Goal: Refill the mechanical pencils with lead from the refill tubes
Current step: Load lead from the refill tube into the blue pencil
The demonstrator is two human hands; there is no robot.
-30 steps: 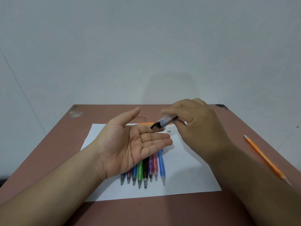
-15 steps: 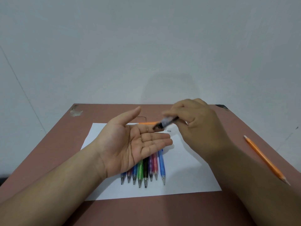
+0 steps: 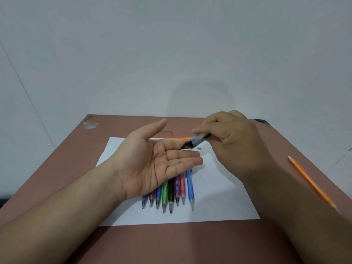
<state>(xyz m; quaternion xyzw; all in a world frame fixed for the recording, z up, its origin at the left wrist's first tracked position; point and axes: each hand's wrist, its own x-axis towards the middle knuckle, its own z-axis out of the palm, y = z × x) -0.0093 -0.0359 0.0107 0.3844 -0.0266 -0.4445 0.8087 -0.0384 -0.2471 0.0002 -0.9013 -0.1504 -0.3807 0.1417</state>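
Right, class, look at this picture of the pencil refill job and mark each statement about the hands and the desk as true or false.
1. The left hand is held palm up with fingers straight. True.
2. The right hand holds a refill tube tilted towards the left palm. True.
3. The mechanical pencils lie scattered off the paper. False: they lie side by side on the white paper.
4. The orange pencil lies on the paper. False: it lies on the bare table, to the right.

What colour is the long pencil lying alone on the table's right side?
Orange: the long orange wooden pencil, clearest in the head view.
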